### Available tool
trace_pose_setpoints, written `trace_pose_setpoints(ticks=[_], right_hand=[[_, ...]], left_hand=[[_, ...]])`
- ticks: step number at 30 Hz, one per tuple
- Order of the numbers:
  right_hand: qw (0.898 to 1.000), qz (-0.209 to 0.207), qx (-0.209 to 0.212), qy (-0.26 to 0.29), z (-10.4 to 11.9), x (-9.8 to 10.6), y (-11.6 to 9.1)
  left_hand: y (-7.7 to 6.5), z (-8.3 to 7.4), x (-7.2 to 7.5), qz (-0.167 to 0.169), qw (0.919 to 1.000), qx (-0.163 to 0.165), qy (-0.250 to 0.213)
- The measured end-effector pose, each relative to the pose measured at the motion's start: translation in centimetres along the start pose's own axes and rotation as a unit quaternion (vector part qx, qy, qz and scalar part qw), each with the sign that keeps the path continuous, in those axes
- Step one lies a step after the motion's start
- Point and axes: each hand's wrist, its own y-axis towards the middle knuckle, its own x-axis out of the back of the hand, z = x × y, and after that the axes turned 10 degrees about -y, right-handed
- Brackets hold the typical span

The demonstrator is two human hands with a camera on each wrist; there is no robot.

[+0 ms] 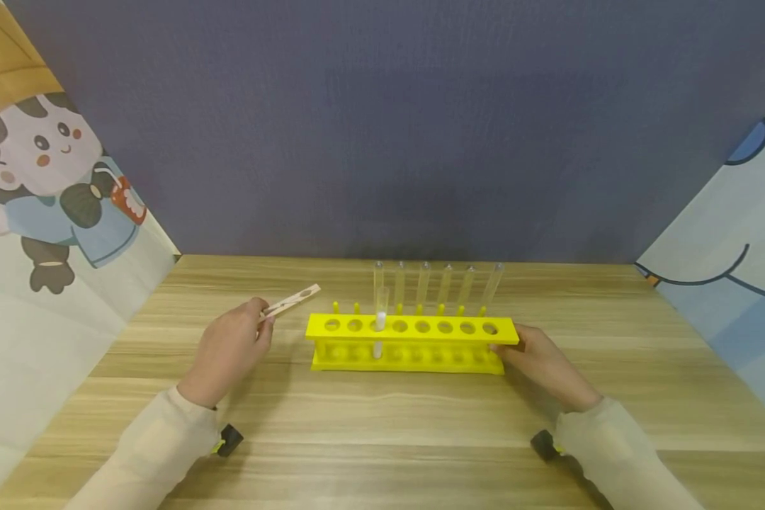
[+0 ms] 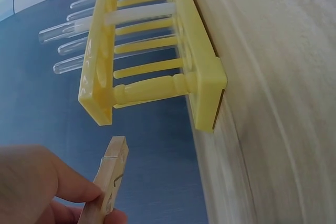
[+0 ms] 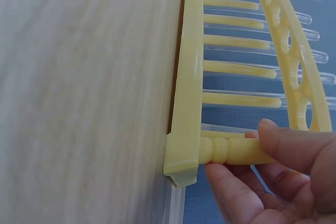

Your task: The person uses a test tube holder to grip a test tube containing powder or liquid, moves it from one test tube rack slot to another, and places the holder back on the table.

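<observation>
My left hand [image 1: 232, 347] pinches a wooden test tube clamp [image 1: 290, 301] between thumb and fingers. The clamp's front end points toward the rack and is apart from it. A yellow test tube rack [image 1: 411, 338] stands upright on the table. At its right end, my right hand [image 1: 545, 361] grips the end post [image 3: 236, 150], thumb on one side and fingers on the other. A test tube with white contents [image 1: 381, 320] stands in the third hole from the left. Several clear test tubes [image 1: 424, 283] sit upside down over pegs along the rack's back.
The rack rests on a wood-grain table [image 1: 382, 439]. Behind the table rises a dark blue-grey panel [image 1: 408, 142]. Cartoon-printed sheets flank it, at the left [image 1: 102, 297] and at the right [image 1: 695, 234]. Two bare pegs [image 1: 336, 307] show at the rack's back left.
</observation>
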Motion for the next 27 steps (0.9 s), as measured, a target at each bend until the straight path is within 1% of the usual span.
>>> trace_pose_setpoints(ticks=[4, 13, 21, 27], right_hand=[[1.000, 0.000, -0.003, 0.003, 0.0, 0.0, 0.0], [1.000, 0.001, 0.001, 0.003, 0.0, 0.0, 0.0], [1.000, 0.002, -0.014, -0.006, 0.1, -0.1, 0.1], [1.000, -0.002, -0.012, -0.015, 0.0, -0.1, 0.1]], left_hand=[[0.0, 0.1, -0.2, 0.011, 0.9999, 0.006, -0.002], [-0.1, 0.3, -0.5, 0.025, 0.9996, 0.008, -0.006], [0.0, 0.5, -1.0, 0.044, 0.9985, 0.030, -0.009], [-0.1, 0.9, -1.4, 0.050, 0.9982, 0.033, -0.001]])
